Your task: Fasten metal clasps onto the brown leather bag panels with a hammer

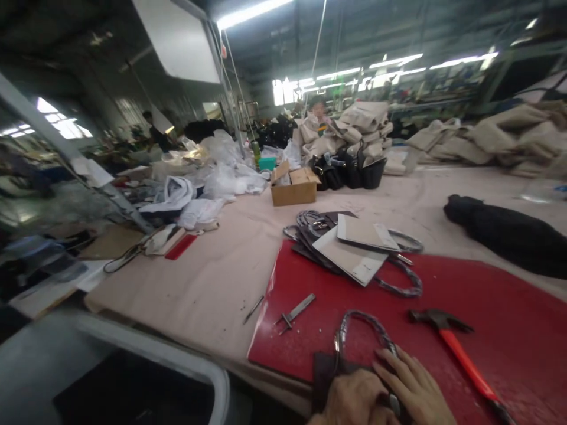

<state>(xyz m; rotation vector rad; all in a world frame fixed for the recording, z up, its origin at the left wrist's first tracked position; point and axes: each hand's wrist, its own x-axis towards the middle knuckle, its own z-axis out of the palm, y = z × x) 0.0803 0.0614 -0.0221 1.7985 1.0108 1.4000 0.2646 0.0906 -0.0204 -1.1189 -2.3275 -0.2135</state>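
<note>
- Closely together, the curled left hand (354, 395) and outstretched right hand (416, 386) rest over a dark panel (323, 367) with a looped, plastic-wrapped handle (374, 323) at the near edge of a glossy red mat (376, 304); I cannot tell what either grips.
- On it lie an orange-handled hammer (463, 355) and stiff, pale cards (349, 255).
- Beyond, the wrinkled, pinkish cloth-covered table (199, 283) bears a cardboard box (295, 193).
- Farther back: crumpled plastic (221, 159), heaped beige fabric (509, 136), tube lights (254, 13).

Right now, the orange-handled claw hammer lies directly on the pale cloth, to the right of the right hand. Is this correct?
Not fully. The head view shows the orange-handled claw hammer lying on the red mat, not directly on the pale cloth; it is to the right of the right hand.
</note>
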